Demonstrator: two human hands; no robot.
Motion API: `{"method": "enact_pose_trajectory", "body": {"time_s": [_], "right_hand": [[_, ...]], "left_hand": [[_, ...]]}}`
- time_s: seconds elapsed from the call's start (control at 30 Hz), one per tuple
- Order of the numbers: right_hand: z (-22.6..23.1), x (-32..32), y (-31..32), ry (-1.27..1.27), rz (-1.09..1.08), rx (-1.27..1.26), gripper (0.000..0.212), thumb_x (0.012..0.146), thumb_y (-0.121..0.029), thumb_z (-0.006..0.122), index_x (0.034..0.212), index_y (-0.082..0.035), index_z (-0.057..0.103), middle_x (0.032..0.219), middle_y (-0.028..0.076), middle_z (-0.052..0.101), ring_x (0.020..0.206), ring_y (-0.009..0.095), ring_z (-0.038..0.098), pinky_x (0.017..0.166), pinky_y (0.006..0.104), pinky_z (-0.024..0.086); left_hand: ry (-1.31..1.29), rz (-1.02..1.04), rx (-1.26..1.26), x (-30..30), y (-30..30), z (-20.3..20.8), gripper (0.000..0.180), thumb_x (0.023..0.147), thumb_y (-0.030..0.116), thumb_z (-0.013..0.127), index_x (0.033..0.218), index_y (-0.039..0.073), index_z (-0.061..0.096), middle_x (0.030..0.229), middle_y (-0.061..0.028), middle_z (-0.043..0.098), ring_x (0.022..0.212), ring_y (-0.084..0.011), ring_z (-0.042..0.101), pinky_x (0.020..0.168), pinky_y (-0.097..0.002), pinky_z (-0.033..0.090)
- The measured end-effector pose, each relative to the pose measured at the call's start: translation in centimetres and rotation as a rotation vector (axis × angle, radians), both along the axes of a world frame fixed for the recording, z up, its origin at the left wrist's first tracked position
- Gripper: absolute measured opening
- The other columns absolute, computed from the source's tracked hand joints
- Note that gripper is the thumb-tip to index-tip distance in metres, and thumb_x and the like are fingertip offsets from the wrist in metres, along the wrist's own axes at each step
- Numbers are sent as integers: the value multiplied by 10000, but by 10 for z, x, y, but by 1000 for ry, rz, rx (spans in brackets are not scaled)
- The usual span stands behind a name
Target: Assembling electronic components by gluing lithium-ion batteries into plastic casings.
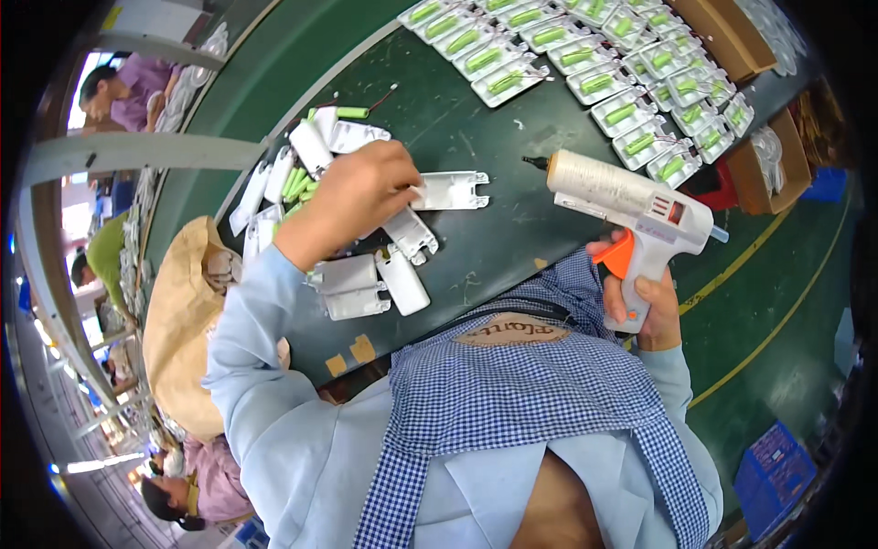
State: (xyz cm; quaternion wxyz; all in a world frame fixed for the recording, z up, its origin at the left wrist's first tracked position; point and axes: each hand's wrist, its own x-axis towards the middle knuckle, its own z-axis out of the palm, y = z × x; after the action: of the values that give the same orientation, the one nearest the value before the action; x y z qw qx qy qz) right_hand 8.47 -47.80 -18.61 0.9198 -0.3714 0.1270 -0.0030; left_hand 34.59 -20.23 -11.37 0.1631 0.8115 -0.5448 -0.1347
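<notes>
My left hand is closed, fingertips pinching the end of a white plastic shell that lies open side up on the dark green table. More white shells lie close under and in front of that hand, some overlapping. Beside its wrist are several green cylindrical battery cells, partly covered by shells and the hand. My right hand is wrapped round the handle of a white hot glue gun with an orange trigger. The gun's dark nozzle points left over the table, and a glue stick pokes out of its back.
Rows of white shells with green cells cover the far right of the table. Cardboard boxes stand at its right edge. A brown paper bag is at my left, near a metal post. Other people sit farther left.
</notes>
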Motion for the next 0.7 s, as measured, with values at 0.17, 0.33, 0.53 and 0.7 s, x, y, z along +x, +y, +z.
{"method": "enact_pose_trajectory", "body": {"time_s": [0.17, 0.33, 0.53, 0.7], "right_hand": [[3, 9, 7, -33, 24, -37, 684, 760, -239, 677, 1312, 60, 408, 1243, 366, 528, 502, 165, 594, 484, 262, 500], [5, 2, 12, 6, 19, -80, 675, 756, -243, 690, 1300, 58, 425, 1250, 346, 534, 511, 167, 598, 483, 260, 494], [0, -6, 11, 42, 3, -52, 673, 759, -250, 703, 1293, 58, 431, 1244, 339, 541, 509, 175, 596, 479, 254, 491], [-1, -7, 8, 31, -2, -59, 668, 769, -245, 696, 1298, 59, 425, 1242, 337, 545, 517, 174, 597, 478, 253, 490]], "left_hand": [[-229, 2, -102, -36, 5, -23, 256, 668, 102, 779, 885, 63, 650, 1032, -87, 604, 938, -280, 580, 774, -400, 479], [-319, -8, -27, -21, -2, -38, 191, 687, 86, 745, 820, 65, 610, 1043, -85, 586, 940, -277, 567, 761, -386, 464], [-261, -15, 69, -16, 20, -18, 117, 717, 66, 697, 824, 52, 651, 1115, -85, 599, 1035, -268, 567, 820, -380, 463], [-399, -99, 176, -21, 14, -17, 114, 682, 95, 715, 741, 56, 626, 999, -71, 580, 989, -243, 547, 842, -375, 443]]}}
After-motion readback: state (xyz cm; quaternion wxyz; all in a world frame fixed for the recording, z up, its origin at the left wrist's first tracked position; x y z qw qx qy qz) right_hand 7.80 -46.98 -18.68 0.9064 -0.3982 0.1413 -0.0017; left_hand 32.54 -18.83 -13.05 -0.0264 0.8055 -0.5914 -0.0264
